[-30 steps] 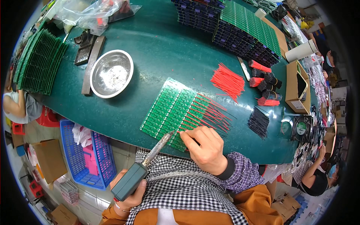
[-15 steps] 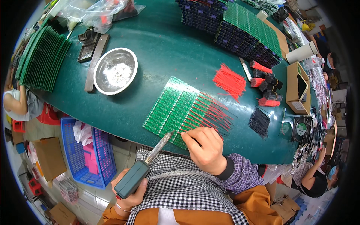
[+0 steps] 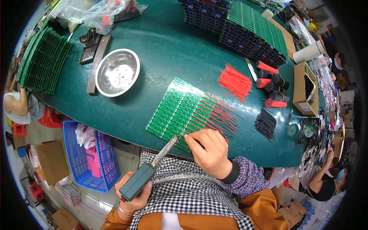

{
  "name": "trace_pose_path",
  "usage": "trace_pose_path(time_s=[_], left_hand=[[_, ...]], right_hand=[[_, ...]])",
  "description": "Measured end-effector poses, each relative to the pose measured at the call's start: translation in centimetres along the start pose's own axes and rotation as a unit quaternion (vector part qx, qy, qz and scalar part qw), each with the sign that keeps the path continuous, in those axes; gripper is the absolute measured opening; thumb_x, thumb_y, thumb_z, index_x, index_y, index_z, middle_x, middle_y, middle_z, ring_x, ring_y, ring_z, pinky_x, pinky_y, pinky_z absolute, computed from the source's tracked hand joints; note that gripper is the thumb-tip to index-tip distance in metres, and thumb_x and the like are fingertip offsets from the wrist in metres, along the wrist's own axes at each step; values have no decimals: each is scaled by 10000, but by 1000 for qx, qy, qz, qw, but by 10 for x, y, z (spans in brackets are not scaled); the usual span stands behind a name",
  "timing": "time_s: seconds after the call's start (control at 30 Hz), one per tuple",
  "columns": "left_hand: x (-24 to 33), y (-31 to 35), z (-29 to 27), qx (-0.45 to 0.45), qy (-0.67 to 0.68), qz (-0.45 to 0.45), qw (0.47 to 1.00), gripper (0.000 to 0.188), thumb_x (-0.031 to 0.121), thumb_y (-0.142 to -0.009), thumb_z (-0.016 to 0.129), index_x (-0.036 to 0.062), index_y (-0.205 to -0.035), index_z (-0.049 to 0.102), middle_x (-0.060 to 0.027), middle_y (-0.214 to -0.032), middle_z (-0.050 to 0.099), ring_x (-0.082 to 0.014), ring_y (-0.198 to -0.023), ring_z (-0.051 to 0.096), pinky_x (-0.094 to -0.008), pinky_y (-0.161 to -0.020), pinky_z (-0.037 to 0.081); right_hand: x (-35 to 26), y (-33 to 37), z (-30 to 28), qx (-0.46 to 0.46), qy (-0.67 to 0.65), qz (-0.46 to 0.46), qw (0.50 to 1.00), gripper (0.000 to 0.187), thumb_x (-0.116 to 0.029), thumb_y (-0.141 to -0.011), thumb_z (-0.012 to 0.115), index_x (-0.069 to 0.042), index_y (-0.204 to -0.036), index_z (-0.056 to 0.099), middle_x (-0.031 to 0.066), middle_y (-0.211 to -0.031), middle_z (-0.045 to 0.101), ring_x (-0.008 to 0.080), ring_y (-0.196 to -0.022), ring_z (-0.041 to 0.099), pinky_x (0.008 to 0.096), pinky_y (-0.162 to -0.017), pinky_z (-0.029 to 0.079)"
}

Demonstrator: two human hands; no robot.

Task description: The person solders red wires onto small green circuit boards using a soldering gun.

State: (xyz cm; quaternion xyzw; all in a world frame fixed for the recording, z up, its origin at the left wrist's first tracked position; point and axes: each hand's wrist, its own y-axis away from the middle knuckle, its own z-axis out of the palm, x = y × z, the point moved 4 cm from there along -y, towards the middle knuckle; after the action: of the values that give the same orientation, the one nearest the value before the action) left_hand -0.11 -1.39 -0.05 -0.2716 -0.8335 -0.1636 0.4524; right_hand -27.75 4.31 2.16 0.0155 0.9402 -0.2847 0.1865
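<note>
My left hand (image 3: 135,195) is wrapped round the dark green body of a soldering gun (image 3: 138,181). Its metal shaft slants up to the right, and the tip meets the lower part of a green circuit board panel (image 3: 168,111) lying on the table. Pinched in my right hand (image 3: 210,151), just right of that tip, is what looks like the end of a red wire; the fingers mostly hide it. A row of red wires (image 3: 218,117) runs from the panel's right part out over the table, with some black wires among them.
Loose red wires (image 3: 234,82) and black wires (image 3: 265,123) lie to the right, near wire bundles (image 3: 274,86) and a cardboard box (image 3: 305,92). A metal bowl (image 3: 117,73) stands left. Stacked boards (image 3: 253,34) rise at the back; a blue basket (image 3: 92,157) is below the table edge.
The soldering gun and my left hand have shifted slightly right and up, bringing the tip closer to my right fingertips. My right hand has hardly moved.
</note>
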Motion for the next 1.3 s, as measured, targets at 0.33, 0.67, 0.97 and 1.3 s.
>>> trace_pose_path(time_s=[0.33, 0.67, 0.97, 1.3], left_hand=[[-23, 23, -3, -20, -40, -1, 999, 254, 90, -771, 815, -24, -990, 757, -158, -871, 703, -334, -705, 684, -406, -622, 552], [-31, 19, 4, 39, 18, -30, 999, 277, 117, -795, 815, -30, -1022, 753, -181, -906, 726, -371, -745, 681, -429, -694, 561], [-31, 28, -1, 14, -31, -19, 999, 435, 87, -933, 769, -85, -1318, 668, -167, -1238, 718, -248, -1061, 690, -386, -938, 553], [-42, 33, 7, 54, -20, -71, 996, 294, 161, -938, 795, -49, -1137, 747, -181, -1093, 760, -351, -921, 709, -455, -874, 555]], right_hand=[[0, -1, -1, -6, -5, 5, 1000, 208, 2, -765, 791, -17, -972, 777, 47, -901, 703, 214, -809, 683, 350, -692, 518], [-1, -2, -4, -20, 2, 4, 1000, 277, -33, -719, 748, -15, -994, 759, 57, -916, 686, 221, -809, 673, 339, -675, 520], [82, -37, -54, 8, 97, 113, 989, 181, -14, -823, 734, -50, -999, 708, 105, -976, 645, 304, -924, 637, 414, -784, 541], [138, -29, -31, -84, 114, 118, 983, 189, -13, -871, 750, -46, -988, 605, 128, -1003, 560, 341, -972, 560, 456, -843, 467]])
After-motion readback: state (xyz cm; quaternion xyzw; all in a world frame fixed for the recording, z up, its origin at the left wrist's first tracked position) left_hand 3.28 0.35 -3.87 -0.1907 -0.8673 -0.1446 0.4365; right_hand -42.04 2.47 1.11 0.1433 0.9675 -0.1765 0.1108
